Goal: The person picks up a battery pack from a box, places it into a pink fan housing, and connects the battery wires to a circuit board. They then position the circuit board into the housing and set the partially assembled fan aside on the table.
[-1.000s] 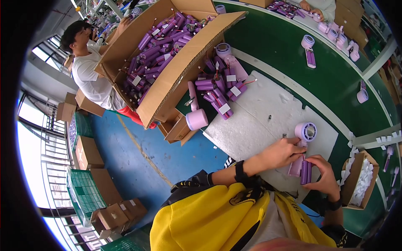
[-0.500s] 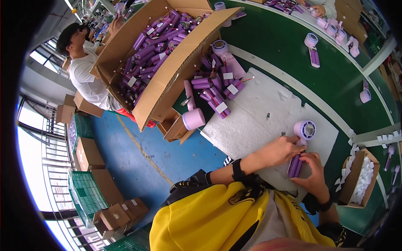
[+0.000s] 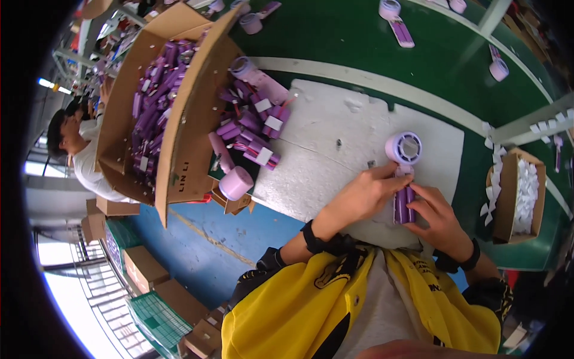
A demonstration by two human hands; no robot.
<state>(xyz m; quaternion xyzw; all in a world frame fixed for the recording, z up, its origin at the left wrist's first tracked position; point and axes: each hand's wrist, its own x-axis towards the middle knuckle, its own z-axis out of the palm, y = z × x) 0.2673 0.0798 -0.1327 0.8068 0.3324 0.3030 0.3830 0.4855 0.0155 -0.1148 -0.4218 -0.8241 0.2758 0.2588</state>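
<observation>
A lilac handheld fan [image 3: 393,147] lies on the white foam board [image 3: 323,137], its round head pointing away from me. Purple battery cells [image 3: 404,206] show in its uncovered handle. My left hand [image 3: 372,190] is closed with its fingertips pinched at the fan's neck, where they hide what is beneath them. Against the right side of the handle, my right hand [image 3: 441,216] grips with its fingers near the neck and its thumb near the lower end.
A large cardboard box [image 3: 194,128] of purple battery packs stands at the left. More battery packs [image 3: 254,128] and a pink fan [image 3: 236,183] lie beside the foam. At the right sits a carton of white pieces [image 3: 526,200]. Further fans [image 3: 399,27] rest on the green belt.
My view has shifted, so the box and foam sit further left. Both hands stay on the fan; my right fingers have moved nearer its neck.
</observation>
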